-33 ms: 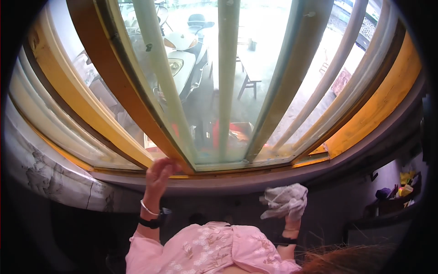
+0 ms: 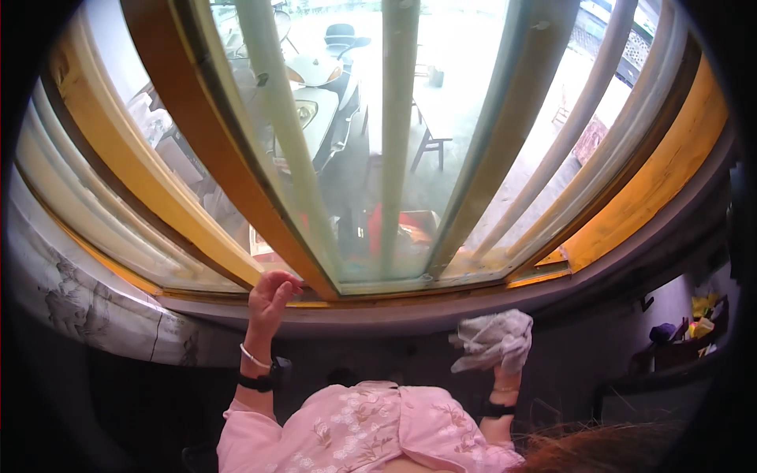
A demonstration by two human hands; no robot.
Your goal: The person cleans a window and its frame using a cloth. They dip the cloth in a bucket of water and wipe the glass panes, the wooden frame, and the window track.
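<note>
- While the glass pane [image 2: 363, 189] fills the middle of the view, both hands are at its lower end, on opposite sides.
- White cloth [image 2: 490, 340]: below and right of the pane's lower right corner, apart from the glass. Bunched, no clear long axis; loose ends stick out leftward, on the pane's side.
- Right hand [image 2: 505, 376]: carries the cloth, closed into the bunch, fingers covered by fabric. From it the pane lies up and to the left, a gap between.
- Left hand [image 2: 270, 296]: just left of the pane's lower left corner, by the foot of the brown upright [image 2: 224, 158] bordering the glass. Fingers loosely curled, thumb alongside, nothing seen in the palm. Fingertips may be touching wood; cannot tell from this angle.
- Key relation: pane's long axis runs from its lower edge up and away from the body. Left hand is nearer to it; right hand, with the cloth, stands farther off.
- Sill [image 2: 386, 313]: runs beneath the pane, between glass and body.
- Pale bar [image 2: 399, 142]: upright behind the pane, roughly along its long axis.
- Seen through the pane: white scooter [image 2: 315, 71] toward its left, dark-legged table [image 2: 432, 145] toward its right.
</note>
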